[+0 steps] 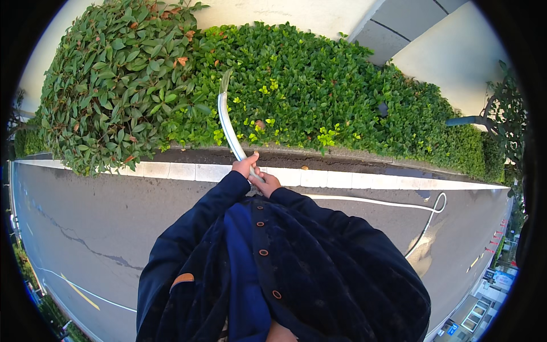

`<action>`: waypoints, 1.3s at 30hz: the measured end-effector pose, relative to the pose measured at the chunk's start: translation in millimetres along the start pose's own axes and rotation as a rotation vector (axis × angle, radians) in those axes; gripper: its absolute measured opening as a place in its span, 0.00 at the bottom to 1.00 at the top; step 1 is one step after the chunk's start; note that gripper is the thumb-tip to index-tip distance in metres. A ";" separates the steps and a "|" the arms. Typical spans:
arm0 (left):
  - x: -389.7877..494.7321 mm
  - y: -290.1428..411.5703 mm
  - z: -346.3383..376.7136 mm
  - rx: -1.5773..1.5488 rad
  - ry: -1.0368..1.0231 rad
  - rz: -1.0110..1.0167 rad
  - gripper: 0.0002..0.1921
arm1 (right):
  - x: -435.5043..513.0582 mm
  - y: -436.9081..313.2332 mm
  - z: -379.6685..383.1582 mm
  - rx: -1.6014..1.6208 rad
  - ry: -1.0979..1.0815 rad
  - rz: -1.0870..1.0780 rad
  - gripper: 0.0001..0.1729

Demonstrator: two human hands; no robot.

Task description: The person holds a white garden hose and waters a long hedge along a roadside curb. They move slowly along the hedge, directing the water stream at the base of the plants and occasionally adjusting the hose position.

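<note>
A white hose with a blue stripe [228, 124] rises from my grip and curves over the low hedge [295, 85]. Clear water [225, 81] seems to come out of its far end, above the leaves. My left hand [245, 165] is wrapped around the hose, its thumb lying along the top. Just behind it, closer to my body, my right hand [267, 184] also holds the hose. Both hands are in front of my dark coat, over the road edge and the pale kerb [213, 172]. My right sleeve hides part of the hose behind the grip.
On the right the hose's trailing length [367, 199] lies on the asphalt [98, 205], loops, and runs past a wet patch [427, 250]. A rounded bush [111, 85] overhangs the kerb at left. Behind the hedge stands a pale wall [273, 13]. Red-and-white barriers [495, 237] stand far right.
</note>
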State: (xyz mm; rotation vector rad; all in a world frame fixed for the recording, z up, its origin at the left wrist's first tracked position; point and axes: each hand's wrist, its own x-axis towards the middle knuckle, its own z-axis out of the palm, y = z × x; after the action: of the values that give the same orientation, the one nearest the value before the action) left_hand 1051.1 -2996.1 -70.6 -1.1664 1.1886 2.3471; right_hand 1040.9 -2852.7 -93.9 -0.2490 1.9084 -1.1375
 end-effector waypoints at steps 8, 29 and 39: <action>3.2 5.3 3.1 -0.245 -0.238 -0.060 0.24 | -9.3 1.8 -6.4 -0.118 0.198 -0.137 0.31; -39.9 71.4 -21.8 -0.601 -0.094 0.220 0.21 | -62.1 53.8 -28.8 -0.286 -0.049 -0.294 0.28; -75.0 47.9 -65.1 -0.568 -0.087 0.225 0.20 | -93.5 66.2 19.6 -0.267 -0.086 -0.293 0.26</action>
State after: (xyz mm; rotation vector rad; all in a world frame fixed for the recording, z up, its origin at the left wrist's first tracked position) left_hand 1108.6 -3067.5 -9.4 -1.1094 0.6625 2.9930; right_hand 1128.0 -2775.8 -95.8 -0.7329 1.9883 -1.0359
